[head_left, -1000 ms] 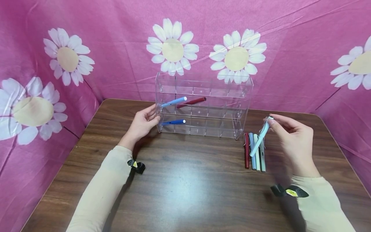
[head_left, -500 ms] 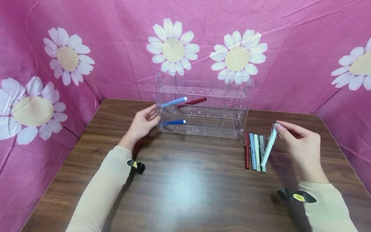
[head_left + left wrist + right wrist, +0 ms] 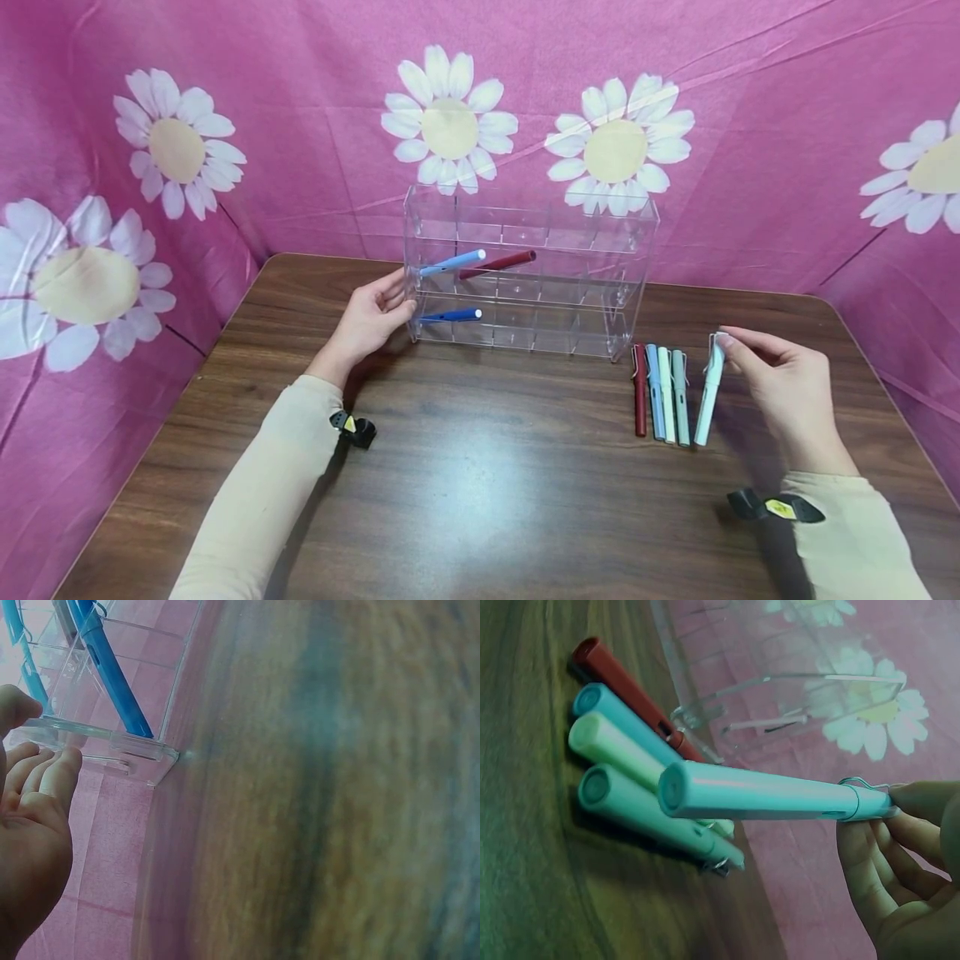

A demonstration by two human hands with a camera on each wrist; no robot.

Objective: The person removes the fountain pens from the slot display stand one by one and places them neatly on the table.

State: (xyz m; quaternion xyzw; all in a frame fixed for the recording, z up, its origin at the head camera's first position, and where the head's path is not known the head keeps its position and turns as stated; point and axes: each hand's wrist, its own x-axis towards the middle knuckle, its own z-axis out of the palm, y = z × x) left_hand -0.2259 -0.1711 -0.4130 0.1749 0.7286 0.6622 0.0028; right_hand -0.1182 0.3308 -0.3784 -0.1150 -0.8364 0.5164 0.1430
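Observation:
My left hand (image 3: 365, 321) grips the left side panel of a clear tiered pen rack (image 3: 525, 287), thumb and fingers on either side of its edge in the left wrist view. A light blue pen (image 3: 452, 262) and a dark red pen (image 3: 504, 263) lean in the middle tier; a dark blue pen (image 3: 453, 316) lies in the bottom one. My right hand (image 3: 791, 392) pinches a pale mint pen (image 3: 757, 793) by its clip end, tilted, right of several pens. Whether its lower end touches the table cannot be told.
Side by side on the wooden table (image 3: 450, 500) lie a dark red pen (image 3: 640, 396), a blue pen (image 3: 655, 396), a pale green pen (image 3: 667, 400) and a grey-green pen (image 3: 680, 400). A pink flowered cloth (image 3: 322, 150) hangs behind.
My right hand has carried the pale mint pen rightward and down, from over the row to its right side. The left hand and the rack have stayed in place.

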